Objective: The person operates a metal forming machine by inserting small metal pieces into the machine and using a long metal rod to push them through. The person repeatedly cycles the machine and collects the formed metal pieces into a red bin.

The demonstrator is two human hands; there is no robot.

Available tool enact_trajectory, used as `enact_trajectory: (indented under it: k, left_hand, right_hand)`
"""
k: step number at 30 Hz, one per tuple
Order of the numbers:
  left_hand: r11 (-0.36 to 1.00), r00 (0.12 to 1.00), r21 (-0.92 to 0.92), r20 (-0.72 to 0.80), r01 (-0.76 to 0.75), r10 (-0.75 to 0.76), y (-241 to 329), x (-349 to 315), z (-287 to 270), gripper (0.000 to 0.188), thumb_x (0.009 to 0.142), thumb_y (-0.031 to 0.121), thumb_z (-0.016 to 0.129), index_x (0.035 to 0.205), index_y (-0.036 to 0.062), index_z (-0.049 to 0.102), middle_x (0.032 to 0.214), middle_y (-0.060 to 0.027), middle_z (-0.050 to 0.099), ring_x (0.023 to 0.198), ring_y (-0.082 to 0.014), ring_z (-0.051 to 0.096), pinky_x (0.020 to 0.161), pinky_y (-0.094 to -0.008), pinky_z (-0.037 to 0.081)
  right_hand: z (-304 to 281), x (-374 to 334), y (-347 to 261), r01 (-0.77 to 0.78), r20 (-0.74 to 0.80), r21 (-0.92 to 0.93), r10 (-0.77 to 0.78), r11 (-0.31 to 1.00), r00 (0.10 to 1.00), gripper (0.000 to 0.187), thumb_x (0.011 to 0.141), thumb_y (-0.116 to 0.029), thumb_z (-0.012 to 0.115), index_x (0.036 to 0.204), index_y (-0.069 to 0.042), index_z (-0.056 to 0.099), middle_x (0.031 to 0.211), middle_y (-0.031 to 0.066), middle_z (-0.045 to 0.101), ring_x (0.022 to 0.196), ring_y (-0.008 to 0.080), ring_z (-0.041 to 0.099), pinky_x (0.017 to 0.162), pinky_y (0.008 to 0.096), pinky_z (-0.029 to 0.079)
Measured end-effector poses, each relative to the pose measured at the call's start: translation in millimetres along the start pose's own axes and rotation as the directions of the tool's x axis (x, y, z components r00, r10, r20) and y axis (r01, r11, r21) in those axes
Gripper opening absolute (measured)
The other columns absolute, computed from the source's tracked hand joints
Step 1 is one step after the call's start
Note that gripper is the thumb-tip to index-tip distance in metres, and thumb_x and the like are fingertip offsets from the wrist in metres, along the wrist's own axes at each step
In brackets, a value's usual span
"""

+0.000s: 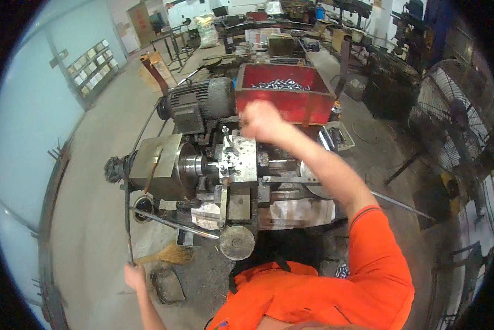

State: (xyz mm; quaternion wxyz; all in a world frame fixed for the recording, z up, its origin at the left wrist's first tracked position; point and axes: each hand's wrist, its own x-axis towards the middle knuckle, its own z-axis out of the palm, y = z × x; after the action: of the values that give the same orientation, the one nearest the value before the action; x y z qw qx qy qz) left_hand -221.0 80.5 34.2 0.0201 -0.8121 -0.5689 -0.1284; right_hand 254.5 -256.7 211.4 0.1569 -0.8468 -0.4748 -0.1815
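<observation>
Apparently gripping the lever (127, 212) at near end with left hand (135, 276), probably for leverage, beside the machine (159, 165); holding right hand (261, 121) (too blurred to judge its fingers) near red bin (307, 107).

My sleeve (379, 247) is bright orange, with a dark band round its cuff. Far ahead I see a red box (308, 111) with silvery pieces (283, 84) inside. The rod (127, 220) in my left hand (136, 276) is dark grey. To my left, the motor (200, 102) is grey with ribbed stripes, the wall (27, 110) pale blue, the broom (173, 254) straw-yellow; at right, the fan (450, 110) is dark.
</observation>
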Motion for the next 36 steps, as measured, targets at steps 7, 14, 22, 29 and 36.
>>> enact_trajectory:
  k: [7,14,22,29,36]
  left_hand:
    - [0.818,0.825,-0.163,0.042,-0.551,0.564,123,-2,-57,0.038,0.081,0.021,0.064,0.111,-0.0019,0.057,0.092,-0.0194,0.064,0.086,-0.0341,0.062,0.075,-0.0404,0.048]
    - [0.405,0.45,-0.509,0.039,-0.76,0.892,227,-31,-6,0.027,0.087,0.018,0.059,0.109,0.0019,0.061,0.089,-0.0155,0.067,0.077,-0.0254,0.066,0.067,-0.0324,0.049]
    - [0.552,0.563,-0.653,0.226,-0.519,0.795,237,-25,58,0.024,0.088,0.023,0.058,0.088,-0.0009,0.063,0.06,-0.0053,0.058,0.053,-0.0129,0.053,0.053,-0.0304,0.042]
    - [0.495,0.591,-0.634,0.074,-0.594,0.803,229,-19,67,0.026,0.087,0.021,0.058,0.091,-0.0044,0.064,0.078,-0.0122,0.066,0.068,-0.0175,0.06,0.066,-0.0313,0.047]
    - [0.518,0.626,-0.639,0.074,-0.568,0.777,230,-22,68,0.029,0.087,0.025,0.059,0.092,-0.0029,0.064,0.077,-0.0143,0.066,0.067,-0.0193,0.061,0.064,-0.0335,0.046]
  right_hand:
    - [-39,-67,20,0.01,-0.419,0.213,0.082,0.977,0.904,0.054,0.058,-0.023,0.066,0.11,-0.011,0.061,0.129,0.0203,0.045,0.112,0.0369,0.048,0.094,0.0429,0.042]
    - [-38,-304,48,-0.428,-0.133,0.274,0.475,0.861,0.87,0.038,0.062,-0.014,0.062,0.099,-0.005,0.065,0.108,0.0146,0.061,0.085,0.0287,0.063,0.074,0.0356,0.051]
    - [31,-589,1,-0.912,0.315,-0.276,0.925,0.305,0.214,0.019,0.062,-0.024,0.061,0.069,-0.007,0.067,0.078,0.0166,0.065,0.076,0.0343,0.063,0.072,0.0405,0.052]
    - [108,-621,-27,-0.907,0.441,-0.362,0.897,0.214,0.035,0.024,0.064,-0.023,0.058,0.076,-0.005,0.069,0.084,0.0198,0.065,0.082,0.0332,0.063,0.076,0.0392,0.052]
    - [101,-615,-35,-0.891,0.357,-0.387,0.929,0.236,0.091,0.024,0.063,-0.022,0.059,0.079,-0.007,0.068,0.092,0.0184,0.064,0.094,0.0352,0.059,0.084,0.0385,0.048]
